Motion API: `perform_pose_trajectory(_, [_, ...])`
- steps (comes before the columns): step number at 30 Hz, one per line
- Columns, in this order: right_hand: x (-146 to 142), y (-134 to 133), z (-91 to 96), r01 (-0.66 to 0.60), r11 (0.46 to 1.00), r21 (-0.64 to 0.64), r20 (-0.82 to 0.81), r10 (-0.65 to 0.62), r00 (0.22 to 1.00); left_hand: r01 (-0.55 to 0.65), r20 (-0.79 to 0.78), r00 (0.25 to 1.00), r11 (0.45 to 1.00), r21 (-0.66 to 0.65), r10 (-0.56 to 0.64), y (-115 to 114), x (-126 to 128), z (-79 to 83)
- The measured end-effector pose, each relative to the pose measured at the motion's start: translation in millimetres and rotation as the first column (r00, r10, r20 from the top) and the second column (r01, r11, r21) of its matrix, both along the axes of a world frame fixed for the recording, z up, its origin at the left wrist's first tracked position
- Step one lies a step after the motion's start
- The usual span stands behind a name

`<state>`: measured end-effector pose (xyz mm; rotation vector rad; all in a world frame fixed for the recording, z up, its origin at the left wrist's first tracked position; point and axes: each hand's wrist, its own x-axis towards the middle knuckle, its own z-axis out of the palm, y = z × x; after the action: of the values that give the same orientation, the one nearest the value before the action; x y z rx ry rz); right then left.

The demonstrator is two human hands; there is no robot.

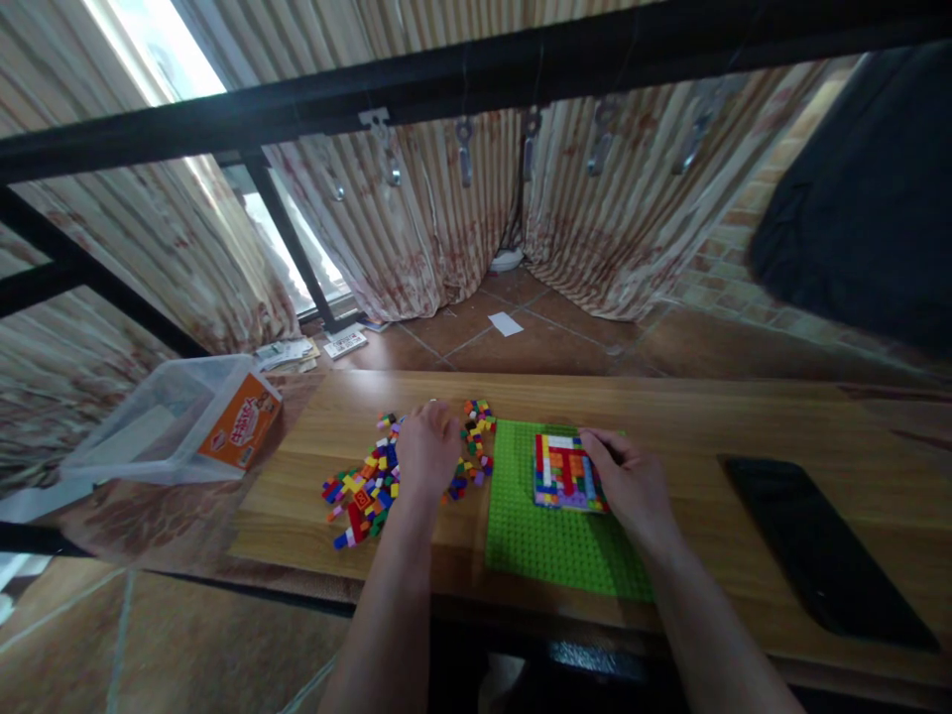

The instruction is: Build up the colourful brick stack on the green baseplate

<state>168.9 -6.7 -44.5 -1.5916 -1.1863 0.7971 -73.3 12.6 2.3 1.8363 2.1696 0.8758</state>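
Note:
My left hand (429, 448) is over a heap of loose toy bricks (379, 476) in many colours, on the left part of the wooden table. Its fingers curl down among the bricks, and whatever they pinch is hidden. On a green studded baseplate (550, 550) stands a squarish block of toy bricks (566, 471), with white, red, orange, blue and purple pieces on top. My right hand (629, 486) grips this block at its right side, thumb and forefinger at the upper right corner. The palm covers part of the baseplate.
A black phone-like slab (822, 545) lies at the right of the wooden table (699, 416). Left of the table stands a clear plastic box (164, 416) with an orange label. A black metal bar (446, 84) with hanging hooks crosses in front of striped curtains (595, 218).

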Motion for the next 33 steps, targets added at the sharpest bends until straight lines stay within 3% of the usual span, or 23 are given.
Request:
perform_pose_trajectory(3, [1,-1,2.3,-0.008,1.0,-0.004,-0.028,0.008,1.0,0.061,-0.136,0.989,0.998,-0.008,-0.061,9,-9,-2.7])
perform_pose_trajectory(8, [2,-1,4.5,-0.003,1.0,-0.011,-0.007,0.003,1.0,0.21,-0.227,0.948,0.974,-0.08,-0.223,17,5,-12.2])
perform_pose_trajectory(16, [2,-3,6.0,-0.026,1.0,0.01,-0.071,0.026,0.997,0.155,-0.306,0.932,0.975,-0.157,-0.197,15,12,-2.8])
perform_pose_trajectory(21, [3,-2,6.6,0.151,0.984,0.089,-0.262,-0.123,0.957,0.127,-0.337,0.92,0.964,-0.232,-0.202,13,15,1.2])
perform_pose_trajectory(25, [9,0,5.9,0.26,0.959,0.112,-0.345,-0.207,0.915,0.14,-0.321,0.925,0.968,-0.209,-0.203,16,10,-0.4])
perform_pose_trajectory(28, [11,-1,8.2,0.293,0.945,0.146,-0.323,-0.234,0.917,0.164,-0.18,0.966,0.978,-0.129,-0.186,16,7,2.1])
perform_pose_trajectory(30, [9,-2,11.4,0.284,0.938,0.196,-0.295,-0.22,0.93,0.196,0.103,0.976,0.979,-0.052,-0.189,12,12,5.2])
perform_pose_trajectory(31, [8,-4,13.4,0.262,0.936,0.234,-0.279,-0.193,0.941,0.215,0.296,0.934,0.976,-0.019,-0.2,8,17,6.8])
perform_pose_trajectory(33, [3,-7,17.7,0.173,0.931,0.321,-0.232,-0.1,0.968,0.244,0.678,0.711,0.97,0.01,-0.186,-2,30,9.8])
